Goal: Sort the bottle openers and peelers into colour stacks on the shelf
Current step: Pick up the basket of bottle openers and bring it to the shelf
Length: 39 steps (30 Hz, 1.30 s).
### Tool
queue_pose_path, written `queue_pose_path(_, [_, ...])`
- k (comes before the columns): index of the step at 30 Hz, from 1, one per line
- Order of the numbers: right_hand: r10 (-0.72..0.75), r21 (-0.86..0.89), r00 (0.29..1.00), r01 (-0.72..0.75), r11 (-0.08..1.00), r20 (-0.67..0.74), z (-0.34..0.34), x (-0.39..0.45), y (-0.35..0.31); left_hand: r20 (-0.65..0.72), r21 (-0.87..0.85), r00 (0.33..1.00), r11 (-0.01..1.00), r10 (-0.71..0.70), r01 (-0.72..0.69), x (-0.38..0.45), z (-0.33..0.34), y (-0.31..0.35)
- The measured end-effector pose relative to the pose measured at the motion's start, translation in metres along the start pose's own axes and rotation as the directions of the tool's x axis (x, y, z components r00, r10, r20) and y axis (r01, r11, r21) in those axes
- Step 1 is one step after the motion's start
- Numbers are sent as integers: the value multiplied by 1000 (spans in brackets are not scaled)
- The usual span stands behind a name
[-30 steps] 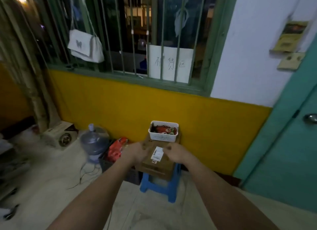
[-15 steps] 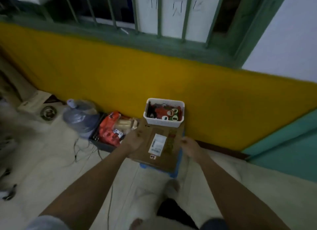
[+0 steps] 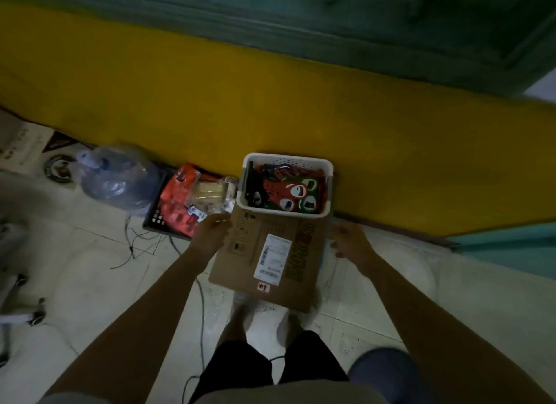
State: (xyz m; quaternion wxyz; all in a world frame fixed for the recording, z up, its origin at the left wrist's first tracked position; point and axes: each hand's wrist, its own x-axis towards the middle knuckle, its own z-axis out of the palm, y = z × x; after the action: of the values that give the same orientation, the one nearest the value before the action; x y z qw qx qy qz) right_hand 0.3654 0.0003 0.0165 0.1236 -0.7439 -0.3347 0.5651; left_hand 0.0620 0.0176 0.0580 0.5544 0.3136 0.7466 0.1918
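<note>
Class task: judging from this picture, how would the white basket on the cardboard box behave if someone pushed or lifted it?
The white basket looks like rigid perforated plastic, so it should probably keep its shape. It sits at the far end of the cardboard box, so a push might slide it off. The openers and peelers lie loose and would likely shift.

Head view, steeply down, standing height

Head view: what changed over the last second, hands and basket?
Both hands spread outward: the left hand now rests at the cardboard box's left edge, and the right hand hangs open just off its right edge. The white basket stays on the box, contents untouched.
</note>
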Motion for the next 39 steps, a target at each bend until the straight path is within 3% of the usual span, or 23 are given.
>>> queue_pose_path(4, [9,104,997,-1,995,-73,6,43,-28,-8,-52,1000,999,-18,17,57,0,19])
queue_pose_path(8, [-20,217,955,88,972,-295,11,80,-48,15,-8,999,999,37,-37,117,11,29])
queue_pose_path(10, [-9,209,943,83,974,-332,13,94,-52,29,-12,999,999,38,-37,138,20,32])
queue_pose_path(16, [36,168,955,14,986,-294,18,107,-50,65,30,993,995,96,-98,158,29,37])
queue_pose_path(24, [71,155,960,-29,987,-270,17,98,-54,174,85,983,993,62,-77,161,12,40])
queue_pose_path(29, [133,251,964,-74,965,-228,21,52,-50,202,115,976,988,77,-101,140,-4,46])
queue_pose_path(33, [186,354,960,-102,930,-211,26,8,-43,284,250,953,951,106,-180,114,-12,59])
queue_pose_path(39, [216,472,940,-70,879,-263,35,-60,-17,433,279,896,930,99,-238,85,-13,76])
